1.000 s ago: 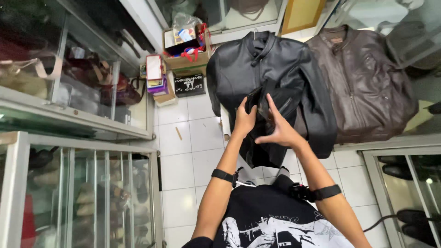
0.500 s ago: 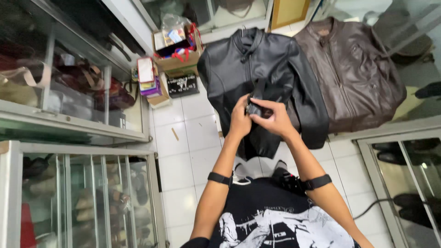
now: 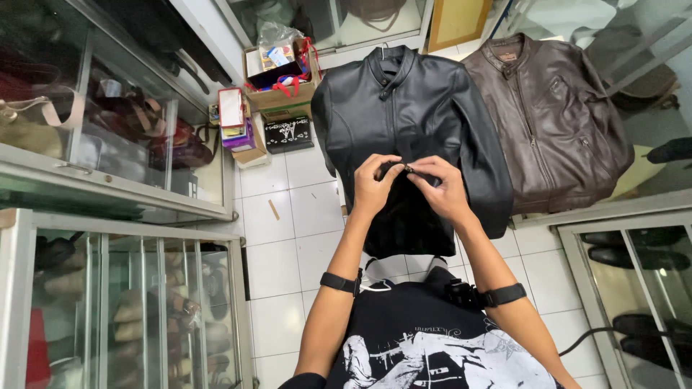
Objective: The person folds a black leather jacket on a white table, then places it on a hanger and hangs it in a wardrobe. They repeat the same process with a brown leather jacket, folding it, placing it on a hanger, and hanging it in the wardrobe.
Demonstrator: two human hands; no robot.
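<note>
Black leather jacket (image 3: 404,122): hangs at centre frame, collar up, front closed.
Zipper pull (image 3: 405,170): small, at the jacket's front seam, pinched between both hands.
Left hand (image 3: 373,189): fingers closed narrowly on the seam beside the pull.
Right hand (image 3: 443,189): fingertips nipped on the pull.
Doing it well: likely hold the leather taut, draw the pull straight along the teeth.
Brown leather jacket (image 3: 551,119): hangs just right, touching.
Cardboard boxes (image 3: 277,90): upper left, on white tiles.
</note>
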